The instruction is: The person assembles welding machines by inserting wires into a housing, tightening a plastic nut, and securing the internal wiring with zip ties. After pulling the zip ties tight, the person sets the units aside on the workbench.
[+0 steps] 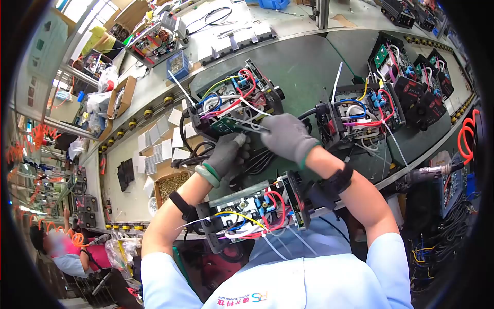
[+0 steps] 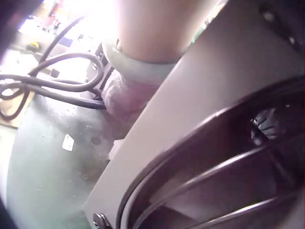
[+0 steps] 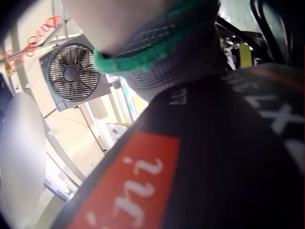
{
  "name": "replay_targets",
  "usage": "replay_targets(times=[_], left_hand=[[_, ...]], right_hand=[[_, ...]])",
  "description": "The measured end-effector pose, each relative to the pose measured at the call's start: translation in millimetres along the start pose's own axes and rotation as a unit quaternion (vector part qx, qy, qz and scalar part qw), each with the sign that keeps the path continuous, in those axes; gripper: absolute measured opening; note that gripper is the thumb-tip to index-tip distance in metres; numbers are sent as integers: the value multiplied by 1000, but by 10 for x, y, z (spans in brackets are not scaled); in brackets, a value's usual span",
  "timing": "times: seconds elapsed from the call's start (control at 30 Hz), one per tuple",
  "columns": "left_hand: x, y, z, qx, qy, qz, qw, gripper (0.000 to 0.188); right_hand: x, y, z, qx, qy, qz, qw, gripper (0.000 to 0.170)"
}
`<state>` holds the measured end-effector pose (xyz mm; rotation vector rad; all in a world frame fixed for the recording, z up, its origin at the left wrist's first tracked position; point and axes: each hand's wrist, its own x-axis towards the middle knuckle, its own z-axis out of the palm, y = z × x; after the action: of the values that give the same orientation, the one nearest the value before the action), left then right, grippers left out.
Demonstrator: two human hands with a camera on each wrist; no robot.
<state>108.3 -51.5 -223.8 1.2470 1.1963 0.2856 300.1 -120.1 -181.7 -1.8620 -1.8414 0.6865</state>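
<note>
My right hand [image 1: 289, 136], in a grey knit glove with a green cuff, pinches thin pale strips [image 1: 248, 125] at the near side of an open electronic unit [image 1: 237, 98]. Red, blue, yellow and white wires cross that unit, and a white cable tie [image 1: 180, 85] sticks up from its left end. Just below it, my gloved left hand [image 1: 225, 154] has its fingertips right at the unit's lower edge; whatever lies between its fingers is hidden. In the left wrist view a grey metal casing [image 2: 190, 100] covers the hand; a black panel [image 3: 214, 157] does so in the right wrist view.
Another open unit [image 1: 252, 208] lies close to my body, below my forearms. To the right stands a wired unit [image 1: 360, 110], with several more beyond. Black cables [image 1: 260, 162] lie between the hands. A box of small parts [image 1: 172, 184] sits left.
</note>
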Motion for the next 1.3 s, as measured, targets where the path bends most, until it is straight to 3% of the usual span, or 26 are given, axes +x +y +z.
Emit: replay_targets(times=[0.17, 0.23, 0.43, 0.5, 0.53, 0.6, 0.67, 0.73, 0.77, 0.87, 0.9, 0.93, 0.97, 1.0, 1.03, 1.07, 1.1, 1.13, 1.3], left_hand=[[53, -27, -88, -36, -35, -10, 999, 28], [55, -48, -99, -64, -41, -9, 997, 28], [112, -132, -131, -138, -93, -20, 986, 26], [135, -162, -52, -258, -21, -68, 964, 24], [154, -169, 11, -261, -22, -67, 963, 24], [171, -184, 140, -249, 93, -48, 963, 24], [180, -247, 159, -240, 105, -23, 965, 22], [171, -289, 187, -231, 119, 5, 966, 20], [131, -275, 225, -194, 141, 33, 970, 19], [123, -316, 265, -111, 179, 84, 974, 19], [143, -336, 267, -60, 189, 109, 974, 20], [183, -385, 275, -66, 195, 109, 972, 20], [217, -441, 285, -42, 202, 169, 964, 19], [249, -496, 292, -18, 208, 228, 951, 19], [287, -543, 289, -24, 213, 229, 950, 19], [295, -544, 279, 7, 225, 234, 946, 19], [298, -548, 267, 38, 237, 238, 941, 19], [295, -555, 261, 33, 244, 238, 939, 19], [274, -521, 277, 43, 253, 274, 927, 17]], right_hand=[[5, 233, 150, -50, -80, 91, 991, 27], [56, 199, 219, 72, -38, 76, 994, 30], [260, 208, 368, 207, -65, 110, 970, 31], [308, 160, 364, 276, -132, 144, 941, 31], [329, 176, 381, 283, -152, 138, 937, 29], [318, 135, 349, 289, -156, 153, 932, 29], [274, 142, 376, 296, -163, 169, 926, 29], [195, 189, 434, 237, -69, 95, 964, 27], [156, 195, 428, 235, -74, 93, 965, 27], [57, 93, 319, 458, -91, 62, 882, 27], [60, 22, 269, 455, -98, 59, 883, 27], [75, -47, 226, 446, -109, 37, 888, 26], [94, -84, 209, 438, -119, 15, 891, 26], [160, -25, 250, 342, -107, -57, 932, 23], [220, 23, 261, 337, -112, -61, 933, 23], [276, 63, 265, 166, -20, -120, 979, 22], [326, 100, 278, -10, 75, -176, 982, 21], [373, 136, 303, 17, 118, -200, 973, 20], [438, 185, 474, 154, 51, -147, 976, 24]])
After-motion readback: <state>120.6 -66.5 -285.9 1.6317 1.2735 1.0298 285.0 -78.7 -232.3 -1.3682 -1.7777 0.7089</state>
